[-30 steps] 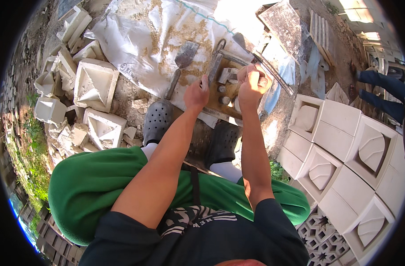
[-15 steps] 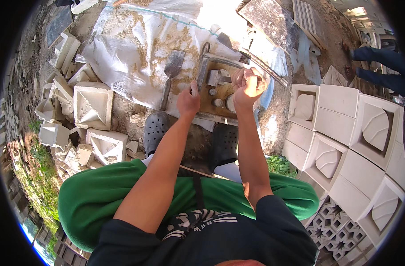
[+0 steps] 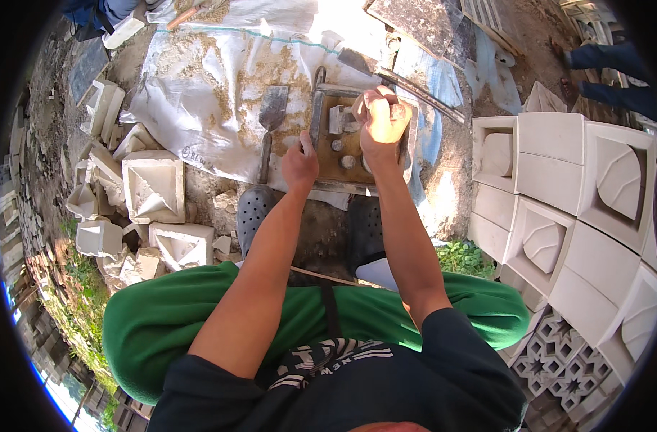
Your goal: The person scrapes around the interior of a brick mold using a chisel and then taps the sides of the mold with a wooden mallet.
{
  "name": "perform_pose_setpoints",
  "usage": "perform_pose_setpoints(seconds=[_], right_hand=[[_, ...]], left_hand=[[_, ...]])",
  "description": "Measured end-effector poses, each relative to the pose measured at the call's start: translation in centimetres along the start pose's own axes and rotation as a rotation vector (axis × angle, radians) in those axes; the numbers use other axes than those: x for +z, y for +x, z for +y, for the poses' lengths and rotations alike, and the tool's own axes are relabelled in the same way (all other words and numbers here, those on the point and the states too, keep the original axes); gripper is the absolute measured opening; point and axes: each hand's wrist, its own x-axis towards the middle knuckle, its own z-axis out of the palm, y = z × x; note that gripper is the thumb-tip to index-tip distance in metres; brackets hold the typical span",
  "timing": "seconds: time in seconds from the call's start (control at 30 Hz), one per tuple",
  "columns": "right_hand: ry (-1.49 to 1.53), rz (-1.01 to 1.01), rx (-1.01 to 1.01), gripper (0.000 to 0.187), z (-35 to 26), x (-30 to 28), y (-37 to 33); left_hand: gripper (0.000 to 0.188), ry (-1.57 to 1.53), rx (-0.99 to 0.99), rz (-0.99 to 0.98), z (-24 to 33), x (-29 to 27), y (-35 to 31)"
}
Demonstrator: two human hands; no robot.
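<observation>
A rectangular mould frame (image 3: 364,189) with a brown, sandy bed inside lies just beyond my feet. My right hand (image 3: 383,126) is closed round the handle of a hammer above the frame's right half. The hammer's blocky grey head (image 3: 338,121) sits inside the frame, and my fist hides most of the handle. My left hand (image 3: 299,164) is at the frame's near left corner, fingers curled against its side rail and partly hidden. Round pale pieces (image 3: 348,161) show in the bed. Left of the frame, a trowel (image 3: 273,108) lies flat on a white sheet (image 3: 191,108).
Cast blocks (image 3: 153,187), some broken, are heaped on the left. Stacked pale blocks with recessed faces (image 3: 544,245) stand on the right, above patterned openwork blocks (image 3: 566,360). A long bar (image 3: 425,97) lies beyond the frame. Another person's blue-trousered legs (image 3: 616,79) are at upper right.
My right fist has moved left and slightly away from me over the frame, with the hammer handle now largely hidden. My left hand stays by the frame's corner. The whole view has shifted a little.
</observation>
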Motion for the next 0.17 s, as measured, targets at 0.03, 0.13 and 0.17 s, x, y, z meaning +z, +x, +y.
perform_pose_setpoints(seconds=[0.03, 0.13, 0.17], right_hand=[[0.016, 0.030, 0.021, 0.025, 0.4, -0.1, 0.1], [-0.051, 0.002, 0.029, 0.026, 1.2, -1.1, 0.5], [-0.038, -0.049, 0.018, 0.027, -0.9, 0.4, 1.1]], left_hand=[[0.062, -0.005, 0.013, 0.015, 0.2, 0.1, -0.1], [0.063, -0.001, 0.005, -0.011, 0.4, 0.6, -0.4], [0.064, 0.014, -0.029, -0.030, -0.4, 0.1, 0.0]])
